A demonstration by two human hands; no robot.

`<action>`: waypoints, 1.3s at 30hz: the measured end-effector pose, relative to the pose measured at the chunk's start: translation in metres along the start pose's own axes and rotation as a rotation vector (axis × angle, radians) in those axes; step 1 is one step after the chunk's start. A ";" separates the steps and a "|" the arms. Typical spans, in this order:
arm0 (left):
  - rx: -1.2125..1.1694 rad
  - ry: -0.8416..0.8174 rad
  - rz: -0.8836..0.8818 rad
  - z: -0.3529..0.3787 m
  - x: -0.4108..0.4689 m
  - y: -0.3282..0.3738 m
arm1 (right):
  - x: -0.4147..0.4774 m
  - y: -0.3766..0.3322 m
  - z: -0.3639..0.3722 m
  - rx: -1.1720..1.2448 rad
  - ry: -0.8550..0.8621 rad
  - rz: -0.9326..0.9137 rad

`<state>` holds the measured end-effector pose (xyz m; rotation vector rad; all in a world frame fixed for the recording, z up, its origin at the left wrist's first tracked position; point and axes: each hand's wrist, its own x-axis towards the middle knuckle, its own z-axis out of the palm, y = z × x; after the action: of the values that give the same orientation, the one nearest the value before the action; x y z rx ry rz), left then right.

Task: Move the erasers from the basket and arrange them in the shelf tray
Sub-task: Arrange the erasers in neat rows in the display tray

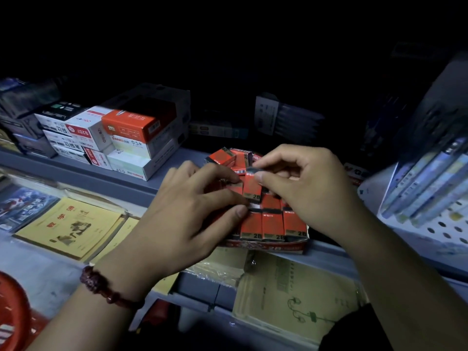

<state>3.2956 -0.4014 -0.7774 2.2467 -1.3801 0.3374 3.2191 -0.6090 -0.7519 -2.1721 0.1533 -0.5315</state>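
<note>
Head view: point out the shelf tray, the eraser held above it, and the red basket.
shelf tray (268,247): head view, its front wall.
held eraser (252,190): head view, its red face.
red basket (12,307): head view, visible red edge, lower left.

Both hands on erasers in tray

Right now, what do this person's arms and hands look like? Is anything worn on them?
Both hands are bare: no gloves, no rings that show. The left hand has a bracelet of dark red beads round its wrist. The right hand has a bare wrist and forearm; dark cloth, perhaps a sleeve, shows near the elbow.
</note>
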 end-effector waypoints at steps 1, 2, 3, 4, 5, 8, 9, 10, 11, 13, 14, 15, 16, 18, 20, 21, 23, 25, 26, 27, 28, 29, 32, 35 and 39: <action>0.000 0.011 -0.001 0.000 0.000 0.000 | 0.000 0.000 0.000 -0.017 -0.022 0.001; 0.002 0.019 -0.004 0.001 0.000 -0.001 | -0.001 0.001 0.001 -0.038 -0.039 -0.001; 0.005 0.024 -0.007 0.002 0.001 -0.001 | -0.001 0.000 0.001 -0.058 -0.054 -0.004; 0.007 0.025 -0.011 0.002 0.001 -0.001 | -0.001 0.000 0.001 -0.079 -0.069 -0.008; 0.006 0.025 -0.014 0.003 0.001 -0.001 | -0.002 0.000 0.001 -0.107 -0.089 -0.013; -0.008 0.041 -0.023 0.004 0.000 -0.001 | -0.001 -0.001 0.000 -0.199 -0.138 -0.040; -0.019 0.050 -0.029 0.004 0.000 -0.001 | -0.001 -0.001 0.001 -0.218 -0.145 -0.042; -0.033 0.059 -0.038 0.005 0.000 -0.001 | 0.000 -0.001 0.001 -0.230 -0.149 -0.044; -0.047 0.068 -0.048 0.006 0.000 -0.001 | 0.000 -0.001 0.001 -0.236 -0.150 -0.045; -0.066 0.071 -0.075 0.007 0.000 -0.001 | 0.001 -0.001 0.002 -0.227 -0.149 -0.037; -0.070 0.061 -0.091 0.007 0.000 -0.001 | 0.000 -0.001 0.001 -0.211 -0.151 -0.028; -0.071 0.047 -0.102 0.008 -0.001 -0.001 | 0.000 -0.001 0.001 -0.192 -0.156 -0.019; -0.070 0.033 -0.104 0.008 0.000 0.000 | 0.000 -0.001 0.000 -0.180 -0.167 -0.016; -0.072 0.017 -0.095 0.008 0.000 0.000 | -0.001 -0.003 -0.001 -0.187 -0.212 -0.027; -0.085 0.015 -0.103 0.008 0.001 -0.001 | -0.002 -0.008 -0.001 -0.227 -0.268 -0.049; -0.089 0.017 -0.108 0.008 0.002 -0.001 | -0.002 -0.010 -0.001 -0.252 -0.290 -0.059; -0.093 0.026 -0.110 0.008 0.002 -0.001 | -0.004 -0.013 -0.001 -0.306 -0.322 -0.069; -0.104 0.033 -0.114 0.008 0.002 0.000 | -0.005 -0.015 0.000 -0.348 -0.338 -0.069; -0.105 0.034 -0.116 0.008 0.003 0.000 | -0.005 -0.015 0.001 -0.361 -0.339 -0.064; -0.100 0.035 -0.117 0.008 0.003 0.000 | -0.006 -0.016 0.001 -0.367 -0.335 -0.057; -0.092 0.034 -0.116 0.007 0.003 0.000 | -0.007 -0.016 0.002 -0.368 -0.328 -0.049; -0.085 0.034 -0.116 0.007 0.003 -0.001 | -0.007 -0.016 0.002 -0.363 -0.321 -0.040; -0.077 0.036 -0.113 0.006 0.002 -0.001 | -0.010 -0.017 0.002 -0.343 -0.310 -0.026; -0.073 0.032 -0.120 0.005 0.002 0.000 | -0.012 -0.017 0.003 -0.334 -0.308 -0.019; -0.062 0.033 -0.118 0.006 0.002 0.000 | -0.014 -0.014 0.003 -0.298 -0.287 0.022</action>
<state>3.2965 -0.4058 -0.7812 2.2495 -1.2185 0.2865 3.2069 -0.5936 -0.7469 -2.5065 0.1044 -0.1875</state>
